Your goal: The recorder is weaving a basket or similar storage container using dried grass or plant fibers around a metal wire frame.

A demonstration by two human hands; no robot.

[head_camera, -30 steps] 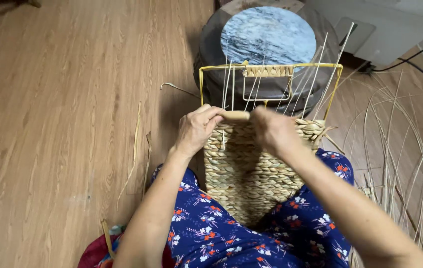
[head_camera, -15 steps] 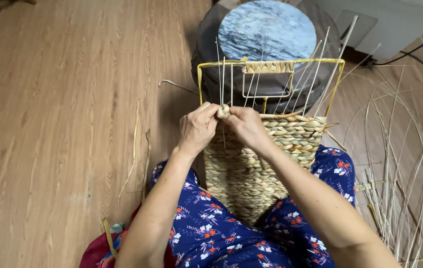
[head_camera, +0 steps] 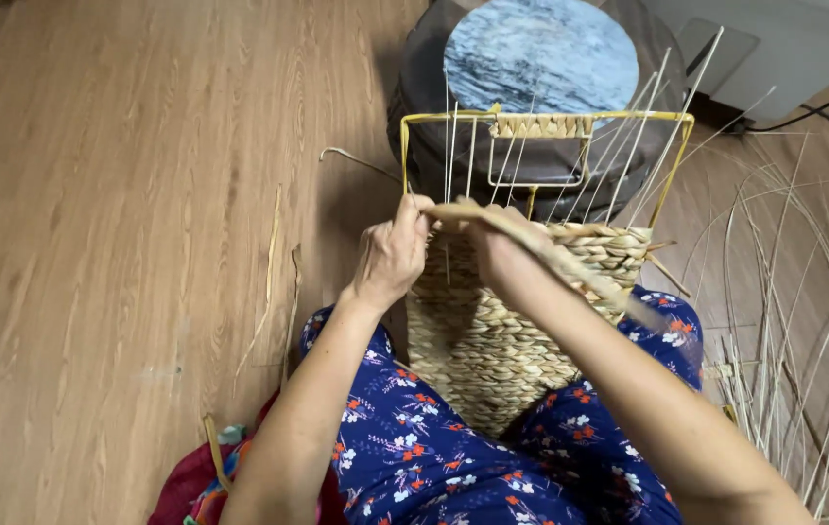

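Observation:
A half-woven straw basket (head_camera: 492, 331) on a yellow wire frame (head_camera: 543, 119) rests between my knees, with thin upright stakes rising from its woven edge. My left hand (head_camera: 393, 255) pinches the near left corner of the weave, fingers closed on the end of a thick twisted straw strand (head_camera: 551, 255). My right hand (head_camera: 494, 255) sits beside it at the rim and grips the same strand, which trails right and down across my forearm.
A dark round stool (head_camera: 434, 87) with a blue-grey top stands just behind the frame. Loose long reeds (head_camera: 784, 331) fan over the wooden floor at right. Stray straw bits (head_camera: 269, 282) lie at left. A red cloth (head_camera: 191, 481) lies by my left hip.
Both hands have drawn together at the basket's left rim, and the thick strand now runs out to the right over my right forearm.

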